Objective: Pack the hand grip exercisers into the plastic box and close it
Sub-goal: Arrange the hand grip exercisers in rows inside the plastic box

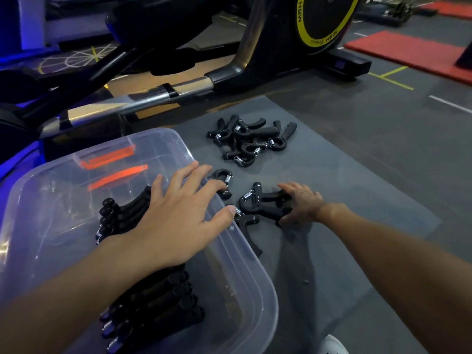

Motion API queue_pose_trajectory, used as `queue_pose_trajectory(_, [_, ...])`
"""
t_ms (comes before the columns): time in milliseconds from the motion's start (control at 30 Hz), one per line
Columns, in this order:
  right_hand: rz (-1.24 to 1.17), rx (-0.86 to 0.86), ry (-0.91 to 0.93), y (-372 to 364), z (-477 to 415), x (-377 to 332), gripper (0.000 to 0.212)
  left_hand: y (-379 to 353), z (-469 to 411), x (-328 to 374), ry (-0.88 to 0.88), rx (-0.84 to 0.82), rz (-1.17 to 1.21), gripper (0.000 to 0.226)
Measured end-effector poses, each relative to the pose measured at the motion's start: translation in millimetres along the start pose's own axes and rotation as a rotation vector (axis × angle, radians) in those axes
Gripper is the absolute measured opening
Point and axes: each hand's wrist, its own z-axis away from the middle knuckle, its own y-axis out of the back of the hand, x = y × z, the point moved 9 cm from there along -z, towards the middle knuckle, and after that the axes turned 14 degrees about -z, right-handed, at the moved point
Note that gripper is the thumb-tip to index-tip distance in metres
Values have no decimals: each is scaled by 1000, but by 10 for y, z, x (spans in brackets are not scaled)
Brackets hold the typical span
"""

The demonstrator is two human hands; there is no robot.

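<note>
A clear plastic box (250, 267) stands at the lower left on a grey mat. Several black hand grip exercisers (153, 300) lie in a row inside it. My left hand (178, 213) is spread flat with straight fingers above the box's right rim, fingertips near a loose exerciser (224, 180) on the mat. To the right, my right hand (302, 204) grips the handles of a black exerciser (263, 204) lying on the mat. Another exerciser (249, 226) lies against the box's wall. A heap of several exercisers (251, 139) sits farther back.
The grey mat (344, 175) covers the floor under everything. An exercise machine with a chrome rail (132, 100) and a yellow-ringed wheel (324, 19) stands behind the box. Red mats (408, 52) lie at the far right. Orange clips (112, 159) show through the box.
</note>
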Motion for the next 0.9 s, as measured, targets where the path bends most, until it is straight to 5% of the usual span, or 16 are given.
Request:
queue_pose_trajectory(233, [-36,118,159,273,127,-215,98,98,0,-1,-28,-6,2,72])
queue_pose_trajectory(333, [-18,201,263,678,381,-417,93,228,-15,-42,-6,9,57,52])
queue_pose_trajectory(533, [-20,394,488,1574,1075,-1274,99,745,28,-227,13,212,291,36])
queue_pose_trajectory(900, [106,347,890,1355,2245,-2803,82,1120,763,-798,88,331,664,33])
